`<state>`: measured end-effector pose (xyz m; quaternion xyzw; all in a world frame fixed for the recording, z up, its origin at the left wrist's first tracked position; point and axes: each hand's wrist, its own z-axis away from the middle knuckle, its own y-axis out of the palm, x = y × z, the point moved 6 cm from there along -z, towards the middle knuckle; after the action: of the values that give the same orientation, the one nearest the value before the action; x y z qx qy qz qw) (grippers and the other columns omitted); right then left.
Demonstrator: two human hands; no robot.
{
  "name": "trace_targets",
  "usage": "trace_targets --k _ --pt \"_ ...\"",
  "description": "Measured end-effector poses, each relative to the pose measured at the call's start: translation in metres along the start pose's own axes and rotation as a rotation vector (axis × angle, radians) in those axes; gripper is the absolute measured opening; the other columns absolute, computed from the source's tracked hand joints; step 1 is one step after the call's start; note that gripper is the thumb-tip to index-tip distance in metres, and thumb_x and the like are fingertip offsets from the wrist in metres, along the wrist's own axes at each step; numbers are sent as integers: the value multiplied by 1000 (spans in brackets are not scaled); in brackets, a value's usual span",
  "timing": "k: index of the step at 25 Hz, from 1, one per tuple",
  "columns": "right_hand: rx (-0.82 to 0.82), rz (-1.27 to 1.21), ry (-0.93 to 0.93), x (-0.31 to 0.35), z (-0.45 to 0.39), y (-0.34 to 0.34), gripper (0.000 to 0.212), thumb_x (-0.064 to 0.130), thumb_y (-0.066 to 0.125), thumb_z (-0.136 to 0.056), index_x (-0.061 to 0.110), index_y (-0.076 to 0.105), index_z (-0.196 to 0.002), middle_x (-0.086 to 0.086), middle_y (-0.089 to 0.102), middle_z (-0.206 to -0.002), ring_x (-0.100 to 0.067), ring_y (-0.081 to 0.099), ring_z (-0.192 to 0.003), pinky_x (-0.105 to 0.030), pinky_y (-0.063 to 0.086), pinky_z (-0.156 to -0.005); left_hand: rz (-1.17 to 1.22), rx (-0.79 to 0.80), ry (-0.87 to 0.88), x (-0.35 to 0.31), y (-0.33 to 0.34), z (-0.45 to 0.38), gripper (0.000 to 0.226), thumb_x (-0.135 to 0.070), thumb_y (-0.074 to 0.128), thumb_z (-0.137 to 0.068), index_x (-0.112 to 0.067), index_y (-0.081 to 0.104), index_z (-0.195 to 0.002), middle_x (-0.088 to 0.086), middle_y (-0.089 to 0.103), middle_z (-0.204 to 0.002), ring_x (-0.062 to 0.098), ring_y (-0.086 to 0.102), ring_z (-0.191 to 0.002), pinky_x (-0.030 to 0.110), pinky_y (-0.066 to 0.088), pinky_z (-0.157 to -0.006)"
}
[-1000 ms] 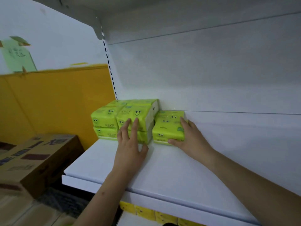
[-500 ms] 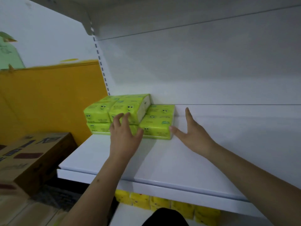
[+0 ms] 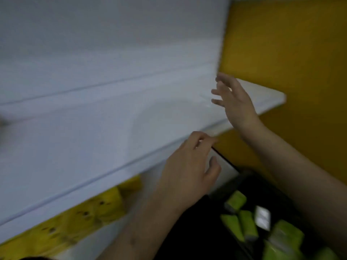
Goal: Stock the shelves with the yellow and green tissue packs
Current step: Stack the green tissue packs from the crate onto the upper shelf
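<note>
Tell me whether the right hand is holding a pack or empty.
Empty. The right hand hangs over the white shelf with its fingers spread and loose, nothing between them. The green packs lie below, untouched.

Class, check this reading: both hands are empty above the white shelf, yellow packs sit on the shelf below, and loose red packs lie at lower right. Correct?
One error: the head view shows the loose packs are green, not red. Everything else stands.
</note>
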<state>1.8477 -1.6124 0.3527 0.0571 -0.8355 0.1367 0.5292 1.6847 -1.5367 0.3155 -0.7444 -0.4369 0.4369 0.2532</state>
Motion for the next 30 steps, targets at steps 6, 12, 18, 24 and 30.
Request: trace_targets --k 6,12,18,24,30 --pt "-318 501 478 -197 101 -210 40 35 46 -99 15 51 -133 -8 56 -130 -25 56 -116 -41 46 -99 120 536 107 -72 213 -22 36 -37 44 -96 -25 51 -129 -2 47 -123 20 54 -105 41 51 -82" --pt "197 813 1161 -391 309 -247 50 25 47 -100 3 37 -144 -17 48 -140 -33 53 -117 -35 43 -88 -70 1016 103 -51 313 42 40 -39 51 -91 -26 53 -129 3 50 -129 25 55 -114 38 48 -91" --pt "487 914 1423 -502 458 -220 46 25 61 -85 13 56 -128 -15 56 -130 -34 54 -118 -41 46 -98 -9 1081 79 -47 344 40 32 -35 53 -91 -22 59 -120 6 57 -116 25 58 -106 36 48 -89" --pt "615 1086 1320 -531 483 -209 87 41 60 -87 12 12 -153 -15 24 -152 -38 30 -138 -49 30 -111 42 1172 -1 -39 363 44 32 -34 52 -92 -23 59 -122 0 57 -106 20 56 -101 35 48 -91" --pt "529 1014 1334 -507 441 -218 94 51 73 -77 11 25 -148 -18 30 -146 -39 32 -135 -46 37 -105 9 1170 -64 -35 373 33 34 -32 53 -93 -19 59 -124 6 60 -117 21 56 -106 31 46 -93"
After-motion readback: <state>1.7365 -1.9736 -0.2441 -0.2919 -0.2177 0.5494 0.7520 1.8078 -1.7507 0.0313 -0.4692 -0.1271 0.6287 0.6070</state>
